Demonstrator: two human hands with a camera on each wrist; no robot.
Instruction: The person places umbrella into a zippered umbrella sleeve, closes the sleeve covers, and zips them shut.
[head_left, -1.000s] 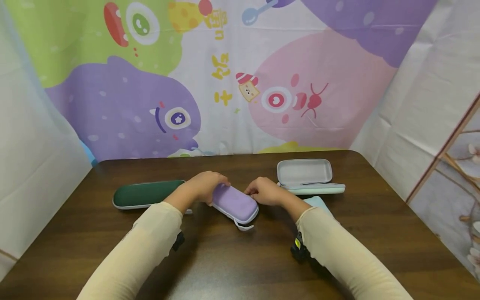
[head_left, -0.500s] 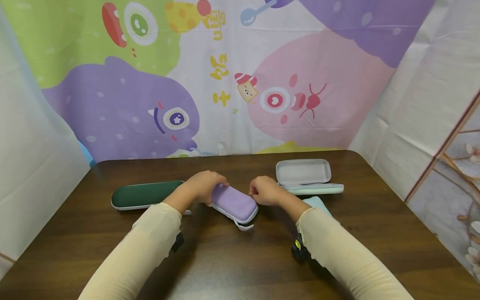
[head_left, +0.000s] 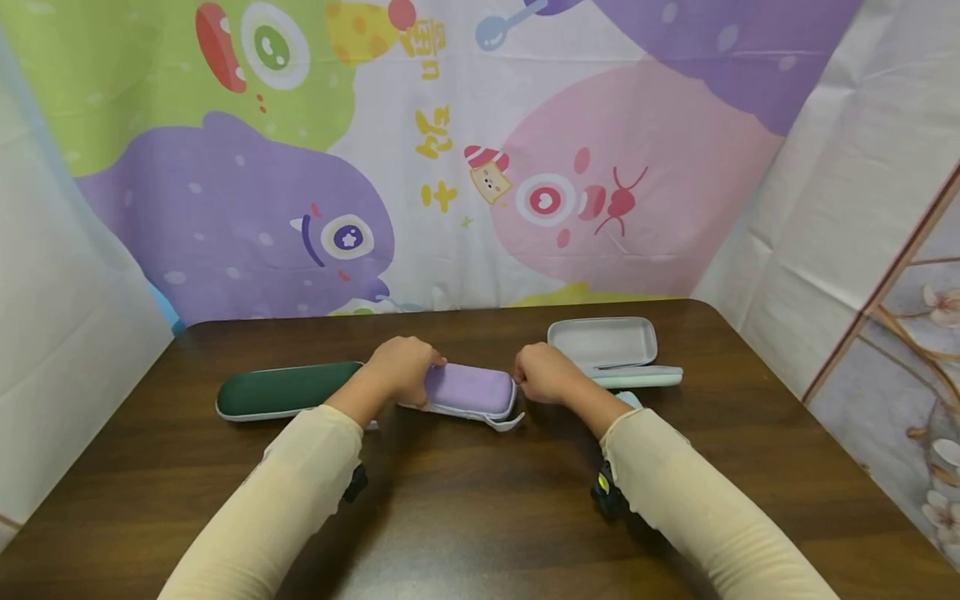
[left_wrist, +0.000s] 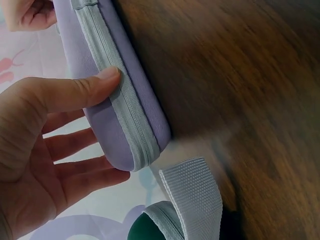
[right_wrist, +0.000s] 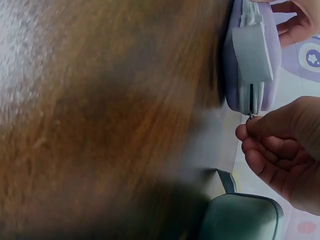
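Observation:
A purple zip case (head_left: 472, 387) with a pale grey zip band and a grey strap (right_wrist: 252, 52) lies in the middle of the table. My left hand (head_left: 401, 367) grips its left end. In the left wrist view the thumb (left_wrist: 107, 77) presses on the zip band and the other fingers lie against the far side. At the right end, my right hand (right_wrist: 285, 150) pinches the small zip pull (right_wrist: 250, 118) between thumb and forefinger, its other fingers curled. A short dark slit shows in the zip close to that pull.
A long dark green case (head_left: 285, 392) lies left, partly behind the left forearm. At the back right stands a mint case (head_left: 637, 377) with its grey-lined lid (head_left: 602, 342) raised. A light blue case (head_left: 630, 400) is mostly hidden by the right forearm. A printed cloth hangs behind the table.
The purple case has turned from a slant to lie nearly parallel with the table's back edge, its right end swinging away from me. My right hand has shifted slightly right.

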